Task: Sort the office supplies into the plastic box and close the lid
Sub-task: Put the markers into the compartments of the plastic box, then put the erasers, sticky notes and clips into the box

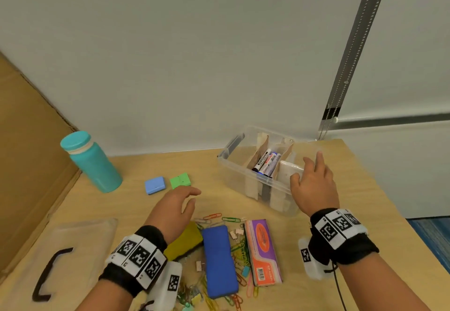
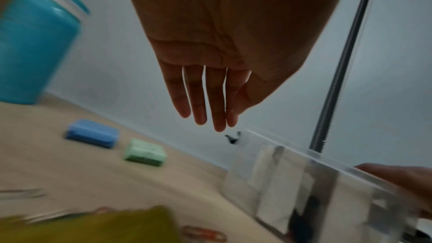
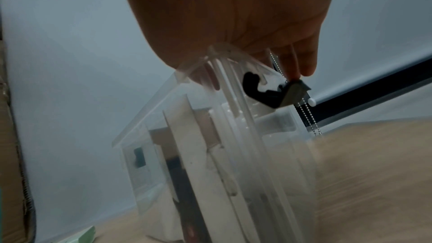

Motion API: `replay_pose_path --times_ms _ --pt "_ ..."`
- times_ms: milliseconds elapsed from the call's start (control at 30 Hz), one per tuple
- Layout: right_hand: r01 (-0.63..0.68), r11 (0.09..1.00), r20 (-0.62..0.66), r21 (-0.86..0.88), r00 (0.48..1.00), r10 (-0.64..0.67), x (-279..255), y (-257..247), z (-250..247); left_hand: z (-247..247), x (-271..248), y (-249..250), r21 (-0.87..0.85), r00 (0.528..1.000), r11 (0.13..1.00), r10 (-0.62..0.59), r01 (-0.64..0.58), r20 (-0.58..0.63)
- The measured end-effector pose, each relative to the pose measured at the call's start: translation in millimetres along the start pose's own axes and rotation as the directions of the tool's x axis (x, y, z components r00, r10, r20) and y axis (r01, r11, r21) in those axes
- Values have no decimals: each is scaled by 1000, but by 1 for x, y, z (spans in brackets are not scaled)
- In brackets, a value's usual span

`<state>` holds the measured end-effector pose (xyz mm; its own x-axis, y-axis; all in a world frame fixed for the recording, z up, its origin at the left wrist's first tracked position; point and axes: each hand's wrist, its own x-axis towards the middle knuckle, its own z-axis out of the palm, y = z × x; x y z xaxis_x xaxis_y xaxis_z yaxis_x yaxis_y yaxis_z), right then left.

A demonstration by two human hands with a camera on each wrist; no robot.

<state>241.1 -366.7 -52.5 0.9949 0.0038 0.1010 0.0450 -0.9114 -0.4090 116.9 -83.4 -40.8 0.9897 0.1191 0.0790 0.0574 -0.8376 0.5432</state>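
The clear plastic box (image 1: pixel 239 174) with cardboard dividers stands open at the right, with markers (image 1: pixel 266 162) in its middle compartment. My right hand (image 1: pixel 306 169) lies open over its near right corner, fingers spread. In the right wrist view the right hand (image 3: pixel 257 58) touches the box rim (image 3: pixel 149 115) beside a black latch (image 3: pixel 261 91). My left hand (image 1: pixel 192 196) hovers open and holds nothing, its straight fingers (image 2: pixel 210 117) pointing toward a green eraser (image 1: pixel 180 181) and a small blue eraser (image 1: pixel 154 185). The lid (image 1: pixel 80 249) lies flat at the near left.
In front of me lie a yellow eraser (image 1: pixel 185 240), a blue board eraser (image 1: pixel 219 259), an orange and purple box (image 1: pixel 263 252) and several paper clips (image 1: pixel 231 219). A teal bottle (image 1: pixel 92 162) stands at the far left beside a cardboard panel (image 1: pixel 29 152).
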Motion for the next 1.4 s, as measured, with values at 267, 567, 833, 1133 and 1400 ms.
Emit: replay_pose_path --times_ms 267,567,833,1133,1400 --pt "490 868 -313 -82 814 -489 -67 -52 -6 -14 -41 -48 171 982 985 -51 19 184" --pt "172 959 347 -226 934 -86 -114 -49 43 34 -44 -1 301 764 800 276 -519 583" --pt "72 973 535 -220 843 59 -121 -40 49 52 -34 6 381 705 684 278 -622 652" --pt "-102 921 413 375 908 -67 -107 -35 -2 44 -31 -5 280 733 761 349 -585 584" --pt "-306 517 419 799 901 -114 -100 -55 -29 3 -27 -23 -198 886 955 281 -220 368"
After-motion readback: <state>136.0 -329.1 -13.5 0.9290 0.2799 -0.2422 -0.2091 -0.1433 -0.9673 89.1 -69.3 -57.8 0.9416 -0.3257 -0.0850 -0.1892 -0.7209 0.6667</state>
